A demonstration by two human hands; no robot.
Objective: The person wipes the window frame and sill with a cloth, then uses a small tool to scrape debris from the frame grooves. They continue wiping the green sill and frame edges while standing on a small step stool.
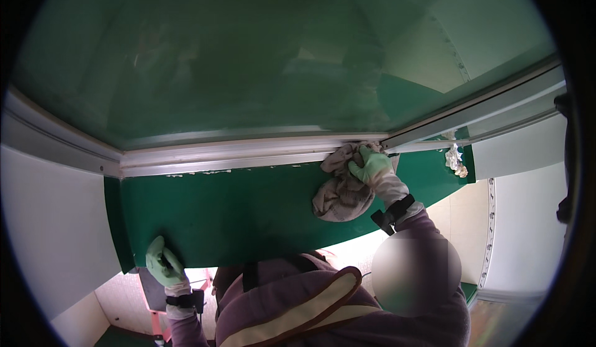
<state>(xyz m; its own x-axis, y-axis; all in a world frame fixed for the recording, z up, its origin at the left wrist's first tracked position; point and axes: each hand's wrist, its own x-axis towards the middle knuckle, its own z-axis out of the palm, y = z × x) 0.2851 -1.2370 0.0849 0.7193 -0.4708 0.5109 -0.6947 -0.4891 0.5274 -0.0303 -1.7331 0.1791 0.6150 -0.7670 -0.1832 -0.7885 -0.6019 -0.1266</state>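
Observation:
My right hand, in a pale green glove, grips a bunched grey-beige cloth. It presses the cloth against the lower white window frame, near the right corner. Part of the cloth spreads over the green window sill below. My left hand, gloved alike, rests at the sill's front left edge with nothing visible in it. Its thumb stands apart from the fingers. Above the frame, the large window pane carries faint reflections and looks dark green.
Crumpled white paper or tissue lies at the sill's right end. Peeling white flecks line the joint between frame and sill. White side walls flank the recess. Pink metal legs stand below on the left.

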